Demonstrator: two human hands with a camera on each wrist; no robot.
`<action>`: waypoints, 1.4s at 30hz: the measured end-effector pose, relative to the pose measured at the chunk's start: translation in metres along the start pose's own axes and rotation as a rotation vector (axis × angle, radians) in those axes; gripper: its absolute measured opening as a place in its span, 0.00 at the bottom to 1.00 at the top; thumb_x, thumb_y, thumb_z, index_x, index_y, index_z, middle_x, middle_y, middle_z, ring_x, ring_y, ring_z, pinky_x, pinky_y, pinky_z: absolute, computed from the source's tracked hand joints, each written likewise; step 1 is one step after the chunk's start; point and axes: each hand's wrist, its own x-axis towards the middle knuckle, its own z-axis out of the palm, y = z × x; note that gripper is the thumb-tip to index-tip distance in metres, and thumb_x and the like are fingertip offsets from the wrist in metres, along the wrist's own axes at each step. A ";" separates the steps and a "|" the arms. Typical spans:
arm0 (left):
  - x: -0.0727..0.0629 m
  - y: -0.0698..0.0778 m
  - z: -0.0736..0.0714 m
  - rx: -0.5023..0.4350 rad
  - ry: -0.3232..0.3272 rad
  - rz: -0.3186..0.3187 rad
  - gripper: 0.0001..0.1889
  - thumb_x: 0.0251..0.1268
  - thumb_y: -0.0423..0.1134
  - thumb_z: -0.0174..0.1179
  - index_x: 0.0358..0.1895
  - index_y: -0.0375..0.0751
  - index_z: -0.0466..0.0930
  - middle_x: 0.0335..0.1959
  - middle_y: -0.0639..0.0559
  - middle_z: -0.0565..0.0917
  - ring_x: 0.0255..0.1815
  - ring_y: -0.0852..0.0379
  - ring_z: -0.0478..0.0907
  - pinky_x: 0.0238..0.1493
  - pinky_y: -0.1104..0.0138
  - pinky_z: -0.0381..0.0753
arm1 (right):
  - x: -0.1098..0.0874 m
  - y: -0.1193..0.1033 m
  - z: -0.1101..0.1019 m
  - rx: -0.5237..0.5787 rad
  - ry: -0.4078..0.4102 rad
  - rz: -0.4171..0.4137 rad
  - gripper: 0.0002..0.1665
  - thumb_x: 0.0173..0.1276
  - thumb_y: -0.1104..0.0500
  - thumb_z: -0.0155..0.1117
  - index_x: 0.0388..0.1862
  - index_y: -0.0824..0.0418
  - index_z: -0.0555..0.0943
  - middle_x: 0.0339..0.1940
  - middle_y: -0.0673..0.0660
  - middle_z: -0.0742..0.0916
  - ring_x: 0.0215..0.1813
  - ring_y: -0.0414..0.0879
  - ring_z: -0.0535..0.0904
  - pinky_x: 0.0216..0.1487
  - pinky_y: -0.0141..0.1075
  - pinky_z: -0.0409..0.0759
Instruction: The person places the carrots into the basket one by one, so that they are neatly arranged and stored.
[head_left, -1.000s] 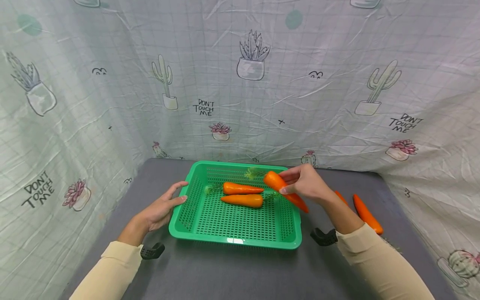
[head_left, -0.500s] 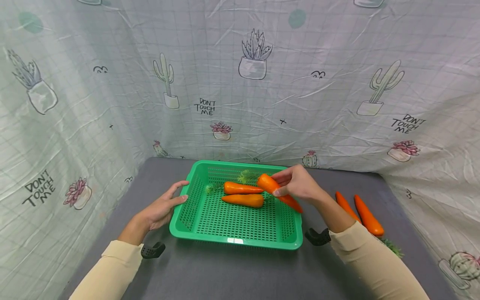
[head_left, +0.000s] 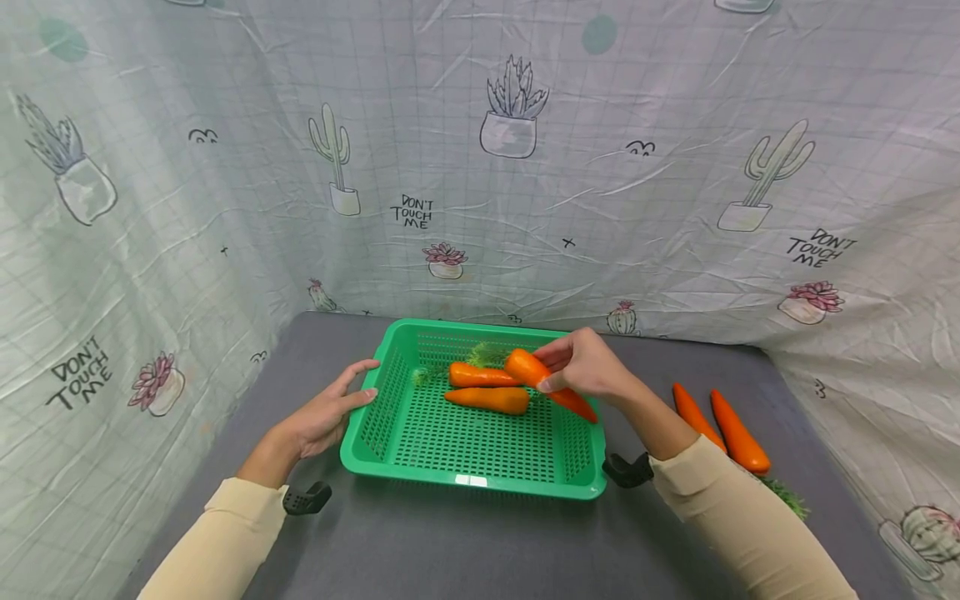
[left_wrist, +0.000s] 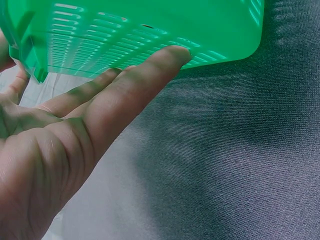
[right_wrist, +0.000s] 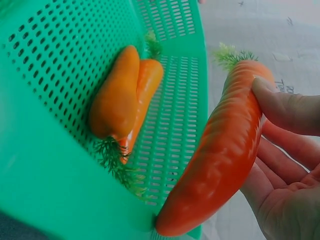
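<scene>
Over the right side of a green plastic basket (head_left: 472,481), my right hand (head_left: 588,367) pinches an orange carrot (head_left: 566,400) between thumb and fingers. In the right wrist view this carrot (right_wrist: 220,150) tilts, its leafy end up and tapered tip down by the basket rim. My left hand (head_left: 322,417) rests at the basket's left side, fingertips at the rim. The left wrist view has its long straight fingers (left_wrist: 135,90) against the slotted outer wall. Inside the basket, two carrots lie side by side: a redder one (head_left: 472,375) behind and a lighter one (head_left: 487,400) in front.
Two more carrots, a slimmer-looking one (head_left: 693,412) and a fuller one (head_left: 738,433), lie on the grey tabletop (head_left: 450,550) at the right, partly behind the right sleeve (head_left: 735,517). A cactus-print cloth (head_left: 450,167) surrounds the table's back and sides.
My right hand has moved left and slightly down with the carrot, farther over the basket. The two carrots on the table show more from behind the arm. The left hand stays put.
</scene>
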 end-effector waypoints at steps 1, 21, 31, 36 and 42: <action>0.000 0.000 0.000 0.002 -0.001 0.000 0.35 0.85 0.49 0.51 0.82 0.63 0.40 0.71 0.33 0.69 0.62 0.45 0.83 0.58 0.47 0.86 | 0.001 -0.001 0.001 0.004 -0.004 0.001 0.29 0.56 0.70 0.80 0.59 0.68 0.86 0.52 0.67 0.91 0.50 0.56 0.91 0.49 0.44 0.91; 0.000 0.001 0.001 0.001 0.011 -0.004 0.35 0.84 0.49 0.53 0.81 0.63 0.42 0.73 0.33 0.69 0.63 0.45 0.83 0.58 0.48 0.86 | 0.015 -0.008 0.020 -0.035 -0.045 -0.016 0.29 0.55 0.70 0.81 0.57 0.69 0.86 0.50 0.65 0.92 0.50 0.54 0.90 0.51 0.44 0.90; -0.001 0.003 0.001 0.007 0.005 0.001 0.35 0.84 0.49 0.52 0.82 0.63 0.41 0.73 0.32 0.68 0.63 0.45 0.82 0.59 0.49 0.86 | 0.026 -0.010 0.031 -0.045 -0.075 -0.037 0.29 0.53 0.72 0.82 0.56 0.69 0.87 0.51 0.64 0.92 0.50 0.54 0.90 0.51 0.43 0.90; -0.001 0.003 0.001 -0.003 0.006 0.000 0.35 0.84 0.49 0.53 0.82 0.63 0.41 0.74 0.32 0.68 0.64 0.45 0.82 0.59 0.48 0.86 | 0.030 -0.010 0.035 -0.069 -0.095 -0.068 0.29 0.52 0.71 0.82 0.56 0.70 0.87 0.50 0.64 0.92 0.50 0.54 0.91 0.52 0.43 0.90; 0.000 0.001 0.001 -0.002 0.013 -0.008 0.35 0.85 0.48 0.52 0.82 0.64 0.41 0.72 0.35 0.70 0.63 0.46 0.83 0.58 0.50 0.86 | 0.035 -0.009 0.042 -0.087 -0.110 -0.069 0.29 0.51 0.70 0.83 0.55 0.68 0.88 0.49 0.62 0.93 0.50 0.52 0.91 0.53 0.43 0.90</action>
